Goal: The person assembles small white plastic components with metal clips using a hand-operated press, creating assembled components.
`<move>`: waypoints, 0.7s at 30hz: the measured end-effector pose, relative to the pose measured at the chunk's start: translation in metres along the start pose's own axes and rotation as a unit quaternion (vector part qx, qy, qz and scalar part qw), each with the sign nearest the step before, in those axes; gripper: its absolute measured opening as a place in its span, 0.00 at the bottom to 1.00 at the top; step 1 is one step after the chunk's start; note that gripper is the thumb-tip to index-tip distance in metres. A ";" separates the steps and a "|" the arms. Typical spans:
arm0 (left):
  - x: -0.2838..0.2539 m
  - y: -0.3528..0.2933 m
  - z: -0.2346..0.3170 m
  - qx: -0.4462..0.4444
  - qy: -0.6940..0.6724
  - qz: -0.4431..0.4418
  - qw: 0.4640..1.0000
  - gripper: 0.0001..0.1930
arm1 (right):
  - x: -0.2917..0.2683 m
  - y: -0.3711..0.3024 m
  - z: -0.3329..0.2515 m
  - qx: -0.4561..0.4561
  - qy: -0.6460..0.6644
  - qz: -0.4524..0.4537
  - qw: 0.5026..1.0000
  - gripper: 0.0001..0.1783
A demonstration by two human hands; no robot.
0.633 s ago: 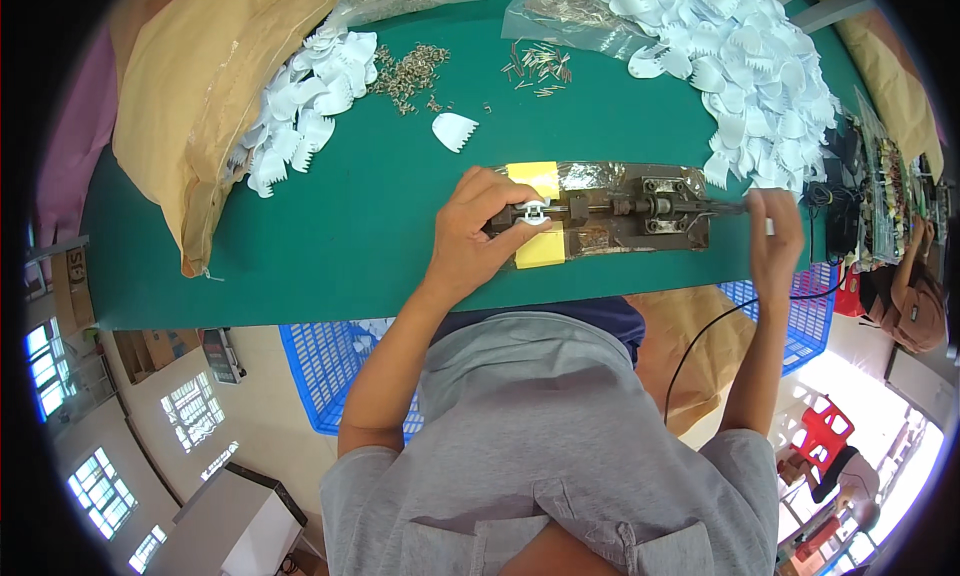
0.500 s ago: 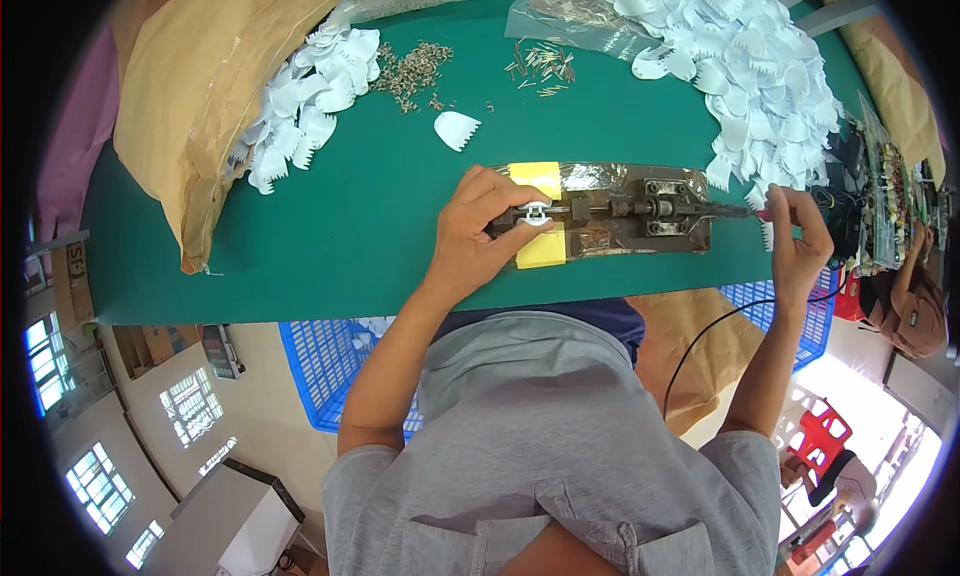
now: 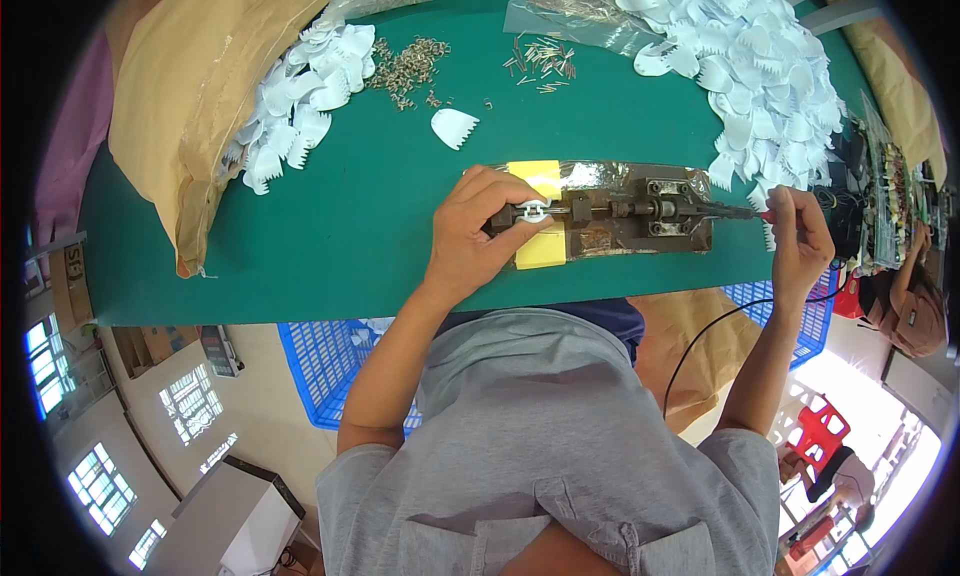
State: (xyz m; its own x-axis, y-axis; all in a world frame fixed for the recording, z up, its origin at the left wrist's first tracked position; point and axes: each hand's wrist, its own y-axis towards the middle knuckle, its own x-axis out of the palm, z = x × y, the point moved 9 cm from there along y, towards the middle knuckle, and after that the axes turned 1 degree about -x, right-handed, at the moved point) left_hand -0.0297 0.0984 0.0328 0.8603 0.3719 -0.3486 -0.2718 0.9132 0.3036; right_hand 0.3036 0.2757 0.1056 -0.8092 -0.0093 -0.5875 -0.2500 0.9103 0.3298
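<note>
A dark metal clamp press [image 3: 668, 209] is fixed to a brown taped board near the table's front edge. My left hand [image 3: 474, 226] pinches a small white plastic hair claw clip [image 3: 533, 212] at the press's left end, thumb and forefinger on either side of it. The clip sits in line with the press's rod. At the other end, my right hand [image 3: 800, 234] is closed around the red-tipped handle [image 3: 765, 215] of the press lever. Yellow tape [image 3: 541, 253] lies beneath the rod beside the clip. One loose white toothed piece [image 3: 454, 128] rests beyond my left hand.
White toothed pieces form a heap [image 3: 765, 96] at far right and a smaller heap [image 3: 310, 86] beside a brown paper sack [image 3: 190, 106]. Small springs [image 3: 410, 71] and thin metal pins [image 3: 542, 61] lie in piles on the green table [image 3: 340, 236]. A blue crate [image 3: 318, 376] stands below.
Both hands keep nearly the same places on the clip and the lever handle. The view has shifted very slightly; nothing has been let go.
</note>
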 end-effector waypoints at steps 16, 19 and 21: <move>0.000 -0.002 -0.002 0.000 -0.017 -0.003 1.000 0.14 | 0.035 0.021 -0.008 0.096 0.559 -0.047 0.822 0.20; -0.014 0.003 0.017 0.033 -0.089 0.030 0.995 0.13 | 0.049 0.008 0.063 0.216 0.683 -0.045 0.696 0.16; -0.043 -0.009 0.033 0.044 -0.185 0.076 0.979 0.16 | 0.054 -0.009 0.103 0.311 0.635 0.047 0.706 0.14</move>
State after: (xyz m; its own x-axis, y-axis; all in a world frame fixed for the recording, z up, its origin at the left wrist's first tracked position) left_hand -0.0499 0.0691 0.0742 0.9144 0.4022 0.0467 -0.3851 0.8282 0.4071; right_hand 0.3172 0.3100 -0.0049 -0.7302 0.0594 0.6807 -0.2013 0.9333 -0.2974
